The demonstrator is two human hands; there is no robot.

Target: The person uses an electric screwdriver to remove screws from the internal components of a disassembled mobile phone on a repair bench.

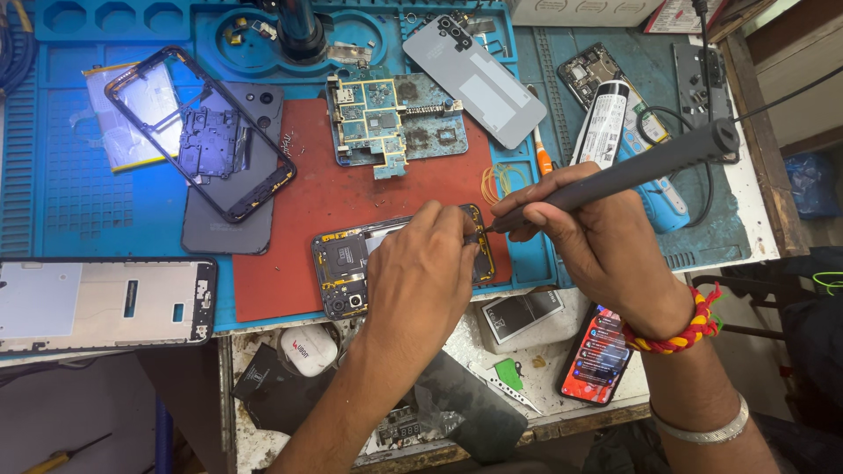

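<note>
An opened phone (pixel 344 263) with its back off lies on the red mat (pixel 290 211), its circuit board and camera end showing at the left. My left hand (pixel 421 272) rests on top of it, fingers pinched near its right end, hiding the middle of the phone. My right hand (pixel 588 233) grips a long black electric screwdriver (pixel 650 162) like a pen, its tip touching the phone's right end beside my left fingertips. A cable runs from the tool's rear end.
A bare circuit board (pixel 386 123), a grey back cover (pixel 479 70), a black phone frame (pixel 198 132) and a dark back cover (pixel 219 224) lie on the blue work mat (pixel 70 175). A display frame (pixel 97 303) sits at left. A lit phone (pixel 597 355) lies near my right wrist.
</note>
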